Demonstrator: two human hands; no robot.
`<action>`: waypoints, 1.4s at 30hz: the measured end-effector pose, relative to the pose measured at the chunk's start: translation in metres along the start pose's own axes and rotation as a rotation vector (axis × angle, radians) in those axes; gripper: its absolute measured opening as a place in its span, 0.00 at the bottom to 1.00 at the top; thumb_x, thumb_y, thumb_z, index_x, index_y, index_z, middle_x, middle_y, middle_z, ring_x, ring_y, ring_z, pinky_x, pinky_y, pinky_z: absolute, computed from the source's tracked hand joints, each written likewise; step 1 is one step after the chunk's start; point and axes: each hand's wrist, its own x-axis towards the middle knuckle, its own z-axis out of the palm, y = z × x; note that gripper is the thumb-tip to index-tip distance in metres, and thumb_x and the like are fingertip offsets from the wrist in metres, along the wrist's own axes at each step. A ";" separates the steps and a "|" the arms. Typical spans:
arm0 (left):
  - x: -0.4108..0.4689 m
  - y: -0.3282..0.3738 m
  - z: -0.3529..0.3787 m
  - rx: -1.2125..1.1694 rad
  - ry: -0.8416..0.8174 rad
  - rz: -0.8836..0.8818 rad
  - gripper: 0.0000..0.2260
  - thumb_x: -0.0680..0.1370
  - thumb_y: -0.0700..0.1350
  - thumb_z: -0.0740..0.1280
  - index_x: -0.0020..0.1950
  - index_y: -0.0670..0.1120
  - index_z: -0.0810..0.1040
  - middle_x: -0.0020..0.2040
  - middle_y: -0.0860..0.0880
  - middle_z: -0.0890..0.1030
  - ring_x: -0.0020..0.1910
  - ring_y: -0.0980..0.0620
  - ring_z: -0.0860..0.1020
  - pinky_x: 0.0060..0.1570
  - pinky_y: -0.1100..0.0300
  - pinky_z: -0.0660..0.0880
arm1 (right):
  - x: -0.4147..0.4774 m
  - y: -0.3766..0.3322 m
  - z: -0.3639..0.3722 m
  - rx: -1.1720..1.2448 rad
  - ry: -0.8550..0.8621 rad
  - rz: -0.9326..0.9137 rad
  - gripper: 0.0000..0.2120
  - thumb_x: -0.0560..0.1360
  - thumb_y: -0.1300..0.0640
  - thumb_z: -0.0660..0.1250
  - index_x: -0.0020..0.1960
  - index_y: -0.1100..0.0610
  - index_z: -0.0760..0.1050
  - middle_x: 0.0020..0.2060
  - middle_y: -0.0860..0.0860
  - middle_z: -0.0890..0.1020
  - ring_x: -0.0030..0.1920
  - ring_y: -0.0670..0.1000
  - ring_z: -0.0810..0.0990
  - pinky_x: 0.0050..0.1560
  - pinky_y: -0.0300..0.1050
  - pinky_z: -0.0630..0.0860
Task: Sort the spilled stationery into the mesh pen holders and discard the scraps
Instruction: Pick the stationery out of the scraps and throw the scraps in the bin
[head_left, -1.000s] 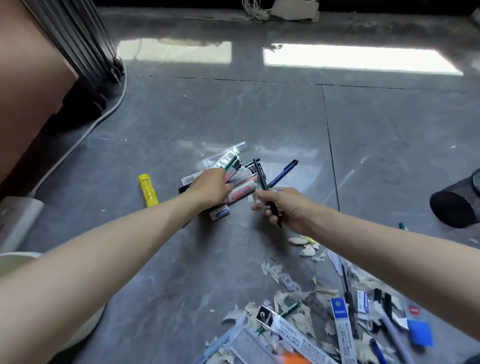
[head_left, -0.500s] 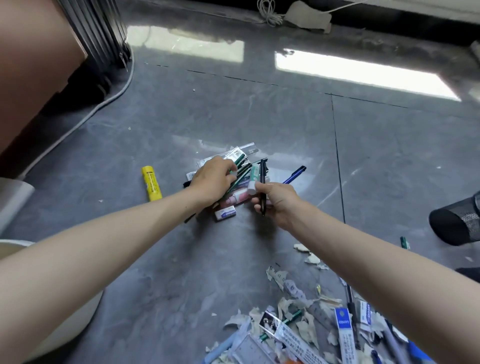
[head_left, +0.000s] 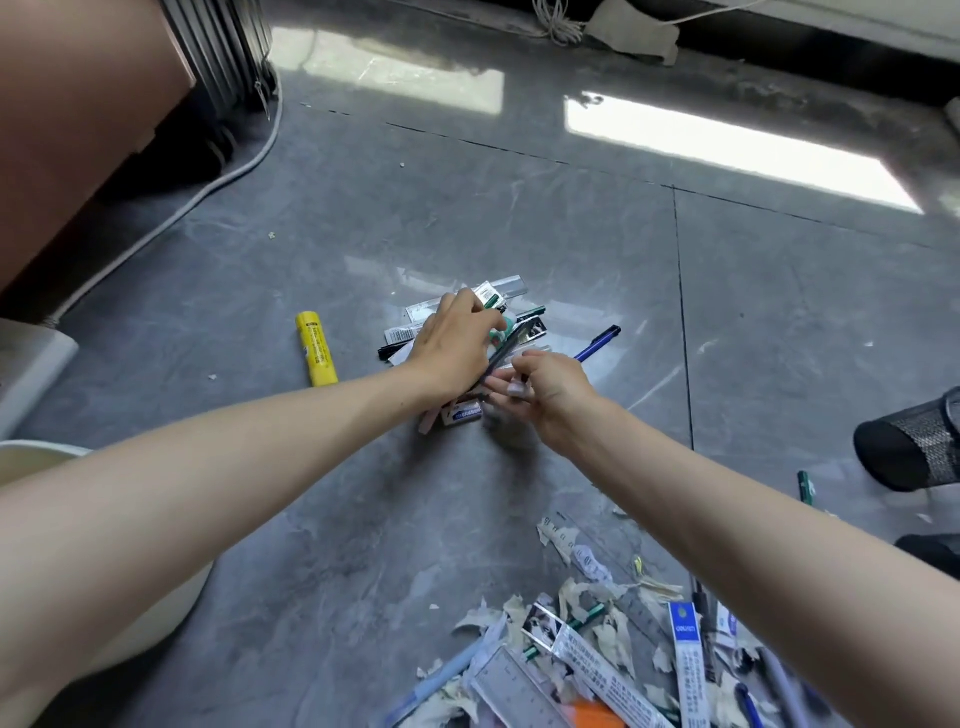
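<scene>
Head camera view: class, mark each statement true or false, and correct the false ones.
1. The yellow cylindrical glue stick stands upright. False: it lies flat on the grey floor.
2. The black mesh pen holder lies on its side at the right edge. True.
3. The left hand grips the bundle of mixed stationery. True.
4. The torn paper scraps are inside the holder. False: they litter the floor near the camera.
5. The right hand is empty. False: it pinches a slim black pen.

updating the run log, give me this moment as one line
phase: gathering pens | left hand: grips pen bundle | right hand: pinches black pen | mesh holder: on its side
</scene>
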 end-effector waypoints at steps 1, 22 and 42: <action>-0.001 0.000 0.001 -0.007 0.008 0.007 0.12 0.78 0.40 0.61 0.60 0.47 0.77 0.57 0.46 0.71 0.61 0.46 0.66 0.58 0.52 0.68 | 0.000 0.000 -0.001 -0.028 0.014 -0.010 0.10 0.78 0.68 0.56 0.57 0.61 0.69 0.38 0.59 0.78 0.31 0.51 0.79 0.29 0.42 0.79; -0.059 0.032 0.021 0.192 -0.081 0.311 0.13 0.74 0.40 0.65 0.58 0.47 0.76 0.66 0.47 0.66 0.69 0.47 0.62 0.73 0.44 0.44 | -0.020 0.011 -0.125 -0.909 0.228 -0.236 0.08 0.73 0.64 0.64 0.51 0.58 0.76 0.47 0.59 0.80 0.43 0.58 0.81 0.40 0.47 0.75; -0.086 0.200 0.132 0.092 -0.600 0.775 0.31 0.78 0.47 0.62 0.77 0.46 0.51 0.76 0.43 0.55 0.74 0.47 0.57 0.71 0.59 0.52 | -0.105 0.066 -0.296 -1.157 0.330 -0.250 0.33 0.71 0.67 0.63 0.73 0.53 0.58 0.68 0.56 0.64 0.69 0.55 0.64 0.66 0.49 0.65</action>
